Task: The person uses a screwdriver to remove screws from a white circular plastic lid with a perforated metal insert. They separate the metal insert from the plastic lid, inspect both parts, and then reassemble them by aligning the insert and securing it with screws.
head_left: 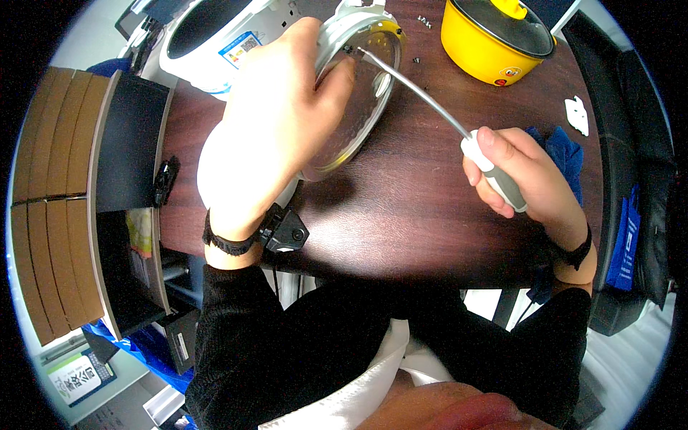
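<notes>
My left hand (283,107) grips a round lid (369,107) with a pale rim and a shiny see-through inner face, held tilted on edge above the table. A bright white rounded part (215,168) lies under that wrist, too washed out to make out. My right hand (527,172) is closed round the white and grey handle of a screwdriver (423,92). Its long metal shaft reaches up and left, and the tip is at the lid's inner face, near my left fingertips. Small screws (424,23) lie on the table beyond the lid.
A white appliance body (204,61) with a dark opening stands far left. Far right is a yellow pot (476,43) with a dark lid. A small white piece (576,116) and a blue cloth (565,154) lie at the right edge; a black object (166,181) lies at the left.
</notes>
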`<state>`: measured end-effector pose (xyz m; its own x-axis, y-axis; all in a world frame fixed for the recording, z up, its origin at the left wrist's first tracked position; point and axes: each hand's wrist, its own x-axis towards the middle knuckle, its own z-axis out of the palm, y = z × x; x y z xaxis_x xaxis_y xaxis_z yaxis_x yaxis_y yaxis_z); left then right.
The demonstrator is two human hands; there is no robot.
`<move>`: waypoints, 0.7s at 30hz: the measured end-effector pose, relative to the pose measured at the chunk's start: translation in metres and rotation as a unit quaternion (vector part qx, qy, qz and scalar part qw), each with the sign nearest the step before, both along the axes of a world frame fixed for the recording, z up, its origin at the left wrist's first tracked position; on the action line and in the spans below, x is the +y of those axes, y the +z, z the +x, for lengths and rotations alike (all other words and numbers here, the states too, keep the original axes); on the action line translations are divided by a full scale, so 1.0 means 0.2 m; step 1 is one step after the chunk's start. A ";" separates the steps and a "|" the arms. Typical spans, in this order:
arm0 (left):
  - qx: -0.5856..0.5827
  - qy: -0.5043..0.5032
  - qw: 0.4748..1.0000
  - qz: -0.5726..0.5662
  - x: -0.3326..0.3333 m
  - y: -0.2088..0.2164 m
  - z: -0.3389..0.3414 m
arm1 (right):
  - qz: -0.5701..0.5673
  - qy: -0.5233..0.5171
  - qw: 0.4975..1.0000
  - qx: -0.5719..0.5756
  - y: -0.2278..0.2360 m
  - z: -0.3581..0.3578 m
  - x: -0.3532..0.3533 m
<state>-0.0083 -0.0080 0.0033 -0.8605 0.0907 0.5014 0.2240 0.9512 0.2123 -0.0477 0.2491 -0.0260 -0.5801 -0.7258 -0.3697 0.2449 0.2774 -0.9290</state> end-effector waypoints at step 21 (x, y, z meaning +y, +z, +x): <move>0.029 -0.011 0.999 -0.008 0.02 -0.02 0.01 | -0.047 0.029 0.991 -0.123 0.00 0.03 -0.01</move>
